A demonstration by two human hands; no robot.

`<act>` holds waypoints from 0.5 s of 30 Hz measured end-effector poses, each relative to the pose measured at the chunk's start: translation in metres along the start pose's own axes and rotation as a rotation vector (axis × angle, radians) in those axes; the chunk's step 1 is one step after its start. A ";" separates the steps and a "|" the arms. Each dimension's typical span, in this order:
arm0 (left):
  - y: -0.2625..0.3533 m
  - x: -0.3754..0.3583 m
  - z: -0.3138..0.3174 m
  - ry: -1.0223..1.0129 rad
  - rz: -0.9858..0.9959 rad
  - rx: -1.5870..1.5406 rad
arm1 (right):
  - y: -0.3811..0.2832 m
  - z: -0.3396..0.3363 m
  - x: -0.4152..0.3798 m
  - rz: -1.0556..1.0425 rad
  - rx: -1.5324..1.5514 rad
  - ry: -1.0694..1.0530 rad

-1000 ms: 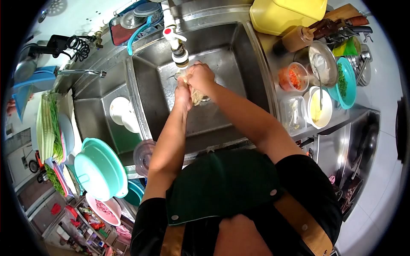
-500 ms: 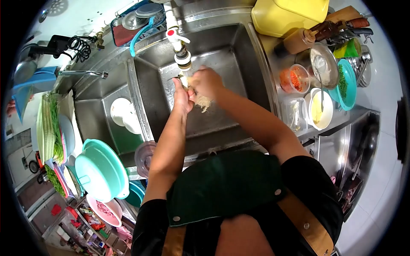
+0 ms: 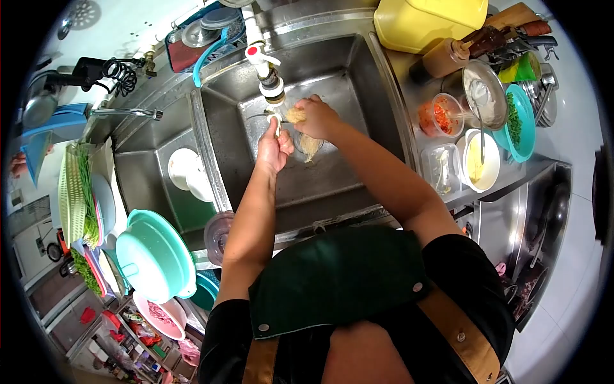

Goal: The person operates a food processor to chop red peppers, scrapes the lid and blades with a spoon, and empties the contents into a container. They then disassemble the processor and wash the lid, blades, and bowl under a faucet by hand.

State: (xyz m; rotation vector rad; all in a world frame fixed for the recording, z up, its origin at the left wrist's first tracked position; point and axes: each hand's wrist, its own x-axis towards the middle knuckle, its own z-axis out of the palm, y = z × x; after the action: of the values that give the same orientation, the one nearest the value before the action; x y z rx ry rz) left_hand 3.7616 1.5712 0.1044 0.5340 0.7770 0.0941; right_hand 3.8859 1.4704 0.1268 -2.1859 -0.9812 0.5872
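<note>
Under the tap (image 3: 271, 87), my left hand (image 3: 275, 151) is closed around a slim white utensil (image 3: 273, 118), its thumb laid along it. A thin dark part sticks out by its upper end; I cannot tell what kind of utensil it is. My right hand (image 3: 320, 120) grips a tan, fibrous loofah scrubber (image 3: 295, 115) close beside the utensil's upper end. A frayed tan clump (image 3: 311, 147) hangs below the right hand, over the steel sink basin (image 3: 345, 185). Both hands are inside this basin, just below the spout.
White dishes (image 3: 182, 168) lie in the left basin. Right of the sink stand a yellow container (image 3: 428, 24), a tub of chopped red pieces (image 3: 441, 116), a white bowl (image 3: 489, 173) and a turquoise bowl (image 3: 523, 131). A mint-green basin (image 3: 160, 256) is at the lower left.
My right hand has moved slightly right and up, with the scrubber now more visible in its fingers. My left hand stays nearly in place, still holding the white utensil.
</note>
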 end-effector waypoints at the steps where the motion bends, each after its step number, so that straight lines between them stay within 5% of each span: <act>1: 0.000 0.002 -0.004 -0.068 -0.073 -0.083 | 0.002 0.001 0.001 -0.013 0.014 -0.041; 15: -0.002 -0.010 0.002 0.249 0.015 0.067 | -0.002 0.018 -0.014 -0.150 -0.144 -0.030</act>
State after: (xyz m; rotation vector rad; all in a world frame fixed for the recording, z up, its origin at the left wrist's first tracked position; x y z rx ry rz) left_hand 3.7553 1.5656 0.1113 0.5990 1.0215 0.1503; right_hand 3.8647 1.4677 0.1180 -2.2090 -1.2248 0.4939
